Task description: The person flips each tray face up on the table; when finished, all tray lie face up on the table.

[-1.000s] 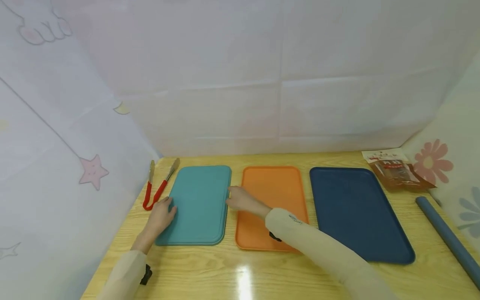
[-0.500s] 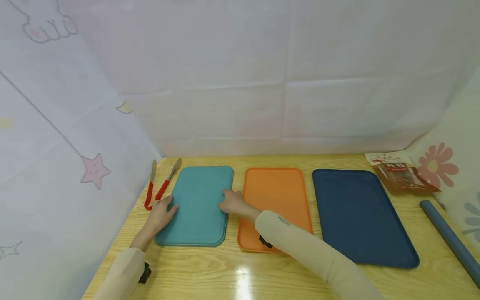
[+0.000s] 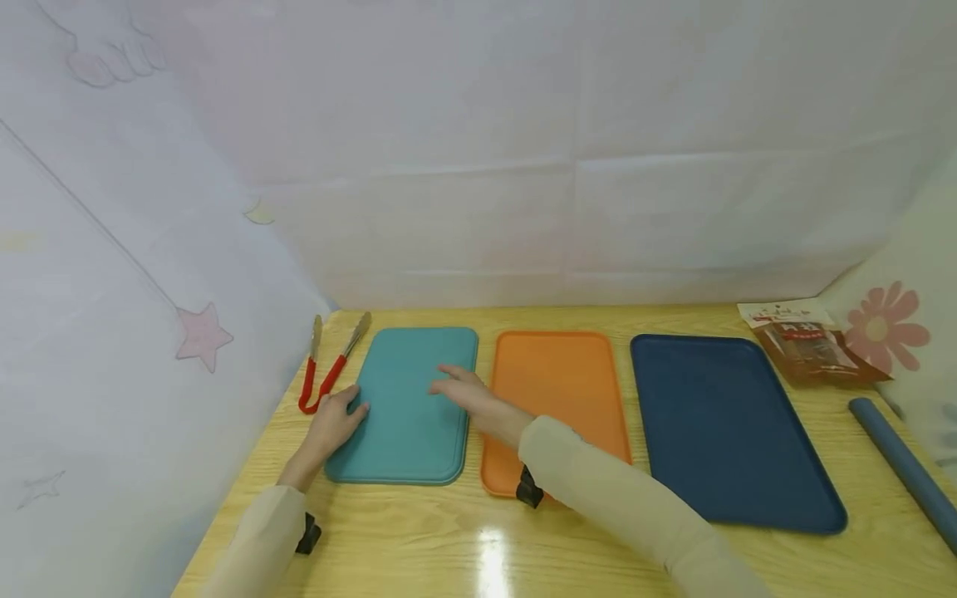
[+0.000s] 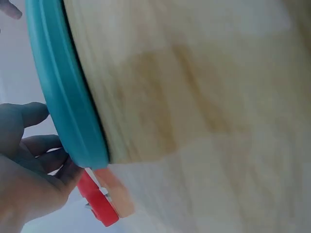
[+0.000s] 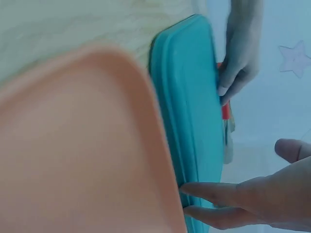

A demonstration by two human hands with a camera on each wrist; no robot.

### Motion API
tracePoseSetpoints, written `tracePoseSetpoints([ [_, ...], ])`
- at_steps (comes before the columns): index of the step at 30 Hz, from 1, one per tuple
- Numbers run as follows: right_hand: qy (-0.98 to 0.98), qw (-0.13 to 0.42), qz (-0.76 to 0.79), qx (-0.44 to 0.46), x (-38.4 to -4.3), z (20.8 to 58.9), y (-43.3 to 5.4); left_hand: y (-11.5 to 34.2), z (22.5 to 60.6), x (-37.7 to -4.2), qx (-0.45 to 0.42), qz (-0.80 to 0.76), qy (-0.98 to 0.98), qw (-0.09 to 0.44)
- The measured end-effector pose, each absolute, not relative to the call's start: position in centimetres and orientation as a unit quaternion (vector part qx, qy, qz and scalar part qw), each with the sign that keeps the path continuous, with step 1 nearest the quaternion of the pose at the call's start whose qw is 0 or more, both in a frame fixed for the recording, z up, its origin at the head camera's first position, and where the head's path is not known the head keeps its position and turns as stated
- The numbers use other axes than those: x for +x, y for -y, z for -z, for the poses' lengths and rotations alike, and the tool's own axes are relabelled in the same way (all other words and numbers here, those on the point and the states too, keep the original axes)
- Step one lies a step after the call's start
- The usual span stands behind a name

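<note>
A flat teal rectangular slab (image 3: pixel 407 407) with rounded corners and a stepped rim lies on the left of the table. At its left edge rests my left hand (image 3: pixel 335 423); in the left wrist view the fingers (image 4: pixel 46 143) touch the teal side. My right hand (image 3: pixel 476 400) is over the slab's right part, thumb raised apart from the extended fingers. Seen from the right wrist, the fingertips (image 5: pixel 192 188) are right at the teal rim, next to the orange tray (image 5: pixel 87 136). Neither hand grips anything. Part of the orange tray is hidden under the right forearm.
Red-handled tongs (image 3: pixel 329 378) lie spread beyond the left hand. Right of the orange tray is a larger navy tray (image 3: pixel 733 423). A brown food packet (image 3: pixel 811 349) and a grey-blue roll (image 3: pixel 900 465) are at the table's right side. White cloth (image 3: pixel 449 149) walls the back and sides.
My right hand has moved from the slab's right edge to over its top, and its thumb and fingers have spread. The left hand stays at the left edge. The head view has shifted slightly.
</note>
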State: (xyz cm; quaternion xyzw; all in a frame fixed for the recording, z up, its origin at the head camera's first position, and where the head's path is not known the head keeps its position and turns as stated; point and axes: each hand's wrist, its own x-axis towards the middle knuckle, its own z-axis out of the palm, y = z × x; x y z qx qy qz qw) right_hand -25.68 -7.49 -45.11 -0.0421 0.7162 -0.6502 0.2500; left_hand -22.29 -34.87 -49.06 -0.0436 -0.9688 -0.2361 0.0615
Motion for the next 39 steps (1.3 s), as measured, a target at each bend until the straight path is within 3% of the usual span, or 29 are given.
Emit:
tracePoseSetpoints([
  [23,-0.661,0.197,0.718,0.093,-25.7,45.5,7.6,34.5,48.4,-21.8,-0.024,0.258,0.965,0.048],
  [39,-0.610,0.193,0.769,-0.004,-25.3,42.5,5.5,35.4,48.0,-21.7,-0.012,0.327,0.945,0.006],
])
